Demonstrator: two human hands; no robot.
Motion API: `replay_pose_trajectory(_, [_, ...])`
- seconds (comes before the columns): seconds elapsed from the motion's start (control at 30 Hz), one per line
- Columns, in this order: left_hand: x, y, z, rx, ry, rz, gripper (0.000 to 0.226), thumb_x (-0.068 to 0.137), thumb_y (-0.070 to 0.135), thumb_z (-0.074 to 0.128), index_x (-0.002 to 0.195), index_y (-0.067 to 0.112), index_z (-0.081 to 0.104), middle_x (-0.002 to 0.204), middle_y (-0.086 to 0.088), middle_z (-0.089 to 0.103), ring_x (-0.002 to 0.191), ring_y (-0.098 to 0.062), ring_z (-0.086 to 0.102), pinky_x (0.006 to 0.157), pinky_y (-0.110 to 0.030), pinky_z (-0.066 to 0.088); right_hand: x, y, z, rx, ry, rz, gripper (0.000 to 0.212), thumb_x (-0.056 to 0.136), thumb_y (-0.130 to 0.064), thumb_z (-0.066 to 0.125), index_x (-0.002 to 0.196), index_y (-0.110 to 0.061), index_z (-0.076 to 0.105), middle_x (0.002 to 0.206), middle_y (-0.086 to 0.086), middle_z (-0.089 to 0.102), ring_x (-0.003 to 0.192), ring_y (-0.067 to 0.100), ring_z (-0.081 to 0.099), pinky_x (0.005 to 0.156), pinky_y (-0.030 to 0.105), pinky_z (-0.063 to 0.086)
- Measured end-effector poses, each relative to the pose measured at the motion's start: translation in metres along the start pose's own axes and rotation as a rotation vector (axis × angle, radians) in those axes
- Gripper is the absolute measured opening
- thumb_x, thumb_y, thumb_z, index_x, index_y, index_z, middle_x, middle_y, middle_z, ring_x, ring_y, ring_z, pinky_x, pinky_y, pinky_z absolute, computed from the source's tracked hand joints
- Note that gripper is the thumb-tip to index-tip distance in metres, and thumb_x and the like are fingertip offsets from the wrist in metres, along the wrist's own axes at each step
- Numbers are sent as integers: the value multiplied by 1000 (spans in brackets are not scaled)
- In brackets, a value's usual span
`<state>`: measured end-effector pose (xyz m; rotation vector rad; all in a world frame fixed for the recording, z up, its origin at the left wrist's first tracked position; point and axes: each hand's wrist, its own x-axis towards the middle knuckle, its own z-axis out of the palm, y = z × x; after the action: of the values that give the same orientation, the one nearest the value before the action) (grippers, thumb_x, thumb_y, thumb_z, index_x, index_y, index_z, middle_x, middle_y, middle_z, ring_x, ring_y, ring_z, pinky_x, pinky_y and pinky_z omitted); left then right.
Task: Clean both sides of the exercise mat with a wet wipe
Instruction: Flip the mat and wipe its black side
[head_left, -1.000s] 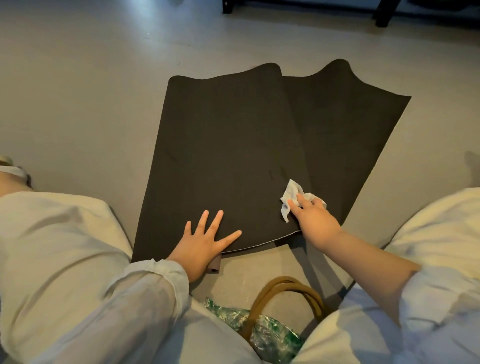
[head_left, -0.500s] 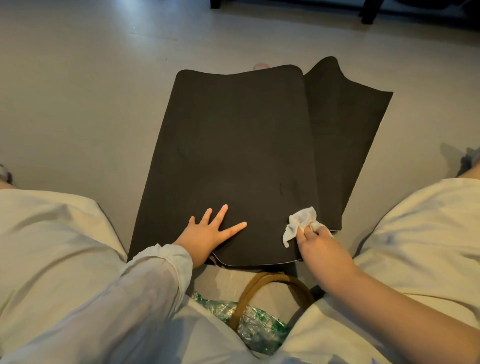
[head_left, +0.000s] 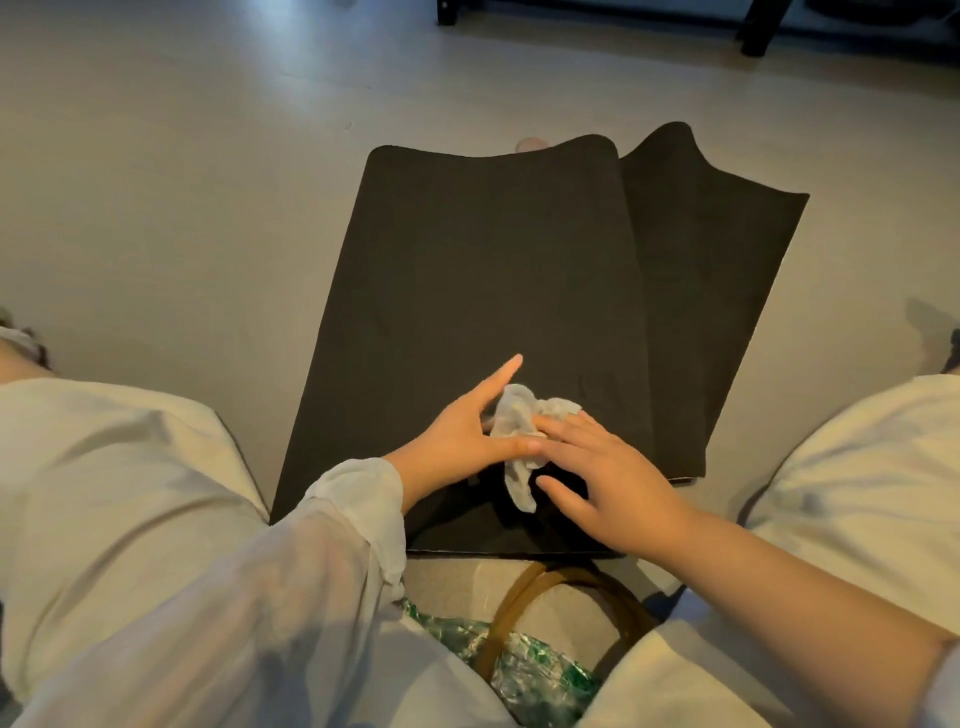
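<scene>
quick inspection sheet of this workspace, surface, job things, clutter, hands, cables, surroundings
surface: pale floor, person seated with legs apart.
job's things: dark exercise mat folded over itself on the floor, a lower layer showing to the right; crumpled white wet wipe held just over its near end.
clutter: bag with tan handles and green patterned plastic between the legs, just off the mat's near edge.
hands: left hand and right hand meet at the wipe; both touch it, which one grips it is unclear.
cables: nothing seen.
surroundings: dark furniture legs at the far edge; a small pale object behind the mat, unidentifiable.
</scene>
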<state>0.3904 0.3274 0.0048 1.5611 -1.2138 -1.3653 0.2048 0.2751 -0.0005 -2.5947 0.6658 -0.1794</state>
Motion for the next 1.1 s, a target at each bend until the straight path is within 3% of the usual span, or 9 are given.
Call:
replay_pose_trajectory(0.17, [-4, -8, -12, -160, 65, -48, 19, 87, 7, 63, 105, 10, 63, 93, -4, 65, 86, -14, 63, 70, -23, 51, 23, -4, 2, 260, 151, 87, 16, 88, -21, 64, 103, -24, 67, 122, -17, 48, 112, -9, 46, 95, 8, 36])
replay_pose_trajectory(0.3, [-12, -15, -14, -510, 134, -171, 14, 87, 9, 62, 101, 10, 60, 90, -8, 66, 82, -15, 67, 68, -28, 54, 40, -15, 10, 424, 81, 232, 49, 75, -33, 77, 115, -35, 49, 112, -26, 42, 103, -14, 43, 85, 1, 35])
replay_pose_trajectory(0.37, [-14, -17, -12, -623, 199, -196, 14, 88, 10, 60, 102, 12, 60, 92, -8, 68, 86, -17, 67, 77, -33, 57, 48, -21, 19, 528, 74, 331, 40, 76, -26, 77, 105, -36, 52, 105, -21, 54, 95, -5, 53, 80, 8, 42])
replay_pose_trajectory(0.6, [-26, -22, -17, -76, 956, -33, 21, 85, 15, 68, 95, 26, 53, 102, 5, 55, 88, -2, 57, 67, -8, 45, 71, -24, 40, 685, 283, 630, 18, 82, -16, 72, 80, -24, 56, 80, -6, 64, 75, 6, 61, 60, 15, 44])
replay_pose_trajectory(0.67, [-28, -24, -10, -34, 818, 66, 24, 86, 14, 65, 95, 34, 54, 105, 11, 55, 91, 5, 57, 75, -5, 46, 75, -26, 43, 729, 292, 631, 13, 82, -18, 72, 82, -18, 59, 79, -2, 67, 74, 11, 64, 63, 23, 49])
replay_pose_trajectory(0.77, [-25, -34, -6, -83, 522, 15, 42, 89, 16, 62, 126, 33, 50, 125, 17, 50, 113, 2, 52, 96, -15, 44, 79, -34, 43, 834, 190, 530, 3, 85, -12, 67, 86, -11, 63, 77, 4, 69, 68, 12, 63, 62, 26, 49])
replay_pose_trajectory(0.87, [-24, -41, -14, -142, 420, -47, 46, 86, 11, 66, 125, 31, 54, 120, 10, 60, 110, -4, 59, 94, -22, 49, 82, -38, 42, 861, 84, 471, 9, 87, -7, 63, 91, -13, 68, 83, 3, 69, 71, 9, 61, 62, 20, 48])
replay_pose_trajectory(1.0, [-24, -42, -45, 182, 506, -6, 25, 83, 5, 68, 97, 25, 68, 94, 10, 66, 88, -3, 61, 80, -16, 48, 83, -36, 46, 795, 19, 447, 20, 86, -8, 65, 96, -26, 64, 95, -7, 67, 81, 5, 63, 72, 12, 49])
replay_pose_trajectory(1.1, [-27, -58, -80, 520, 723, -52, 31, 87, -8, 51, 105, 13, 65, 101, -2, 59, 90, -7, 47, 71, -14, 37, 77, -24, 51, 462, -17, 448, 29, 89, -14, 64, 114, -27, 60, 111, -11, 58, 98, 4, 56, 89, 15, 42])
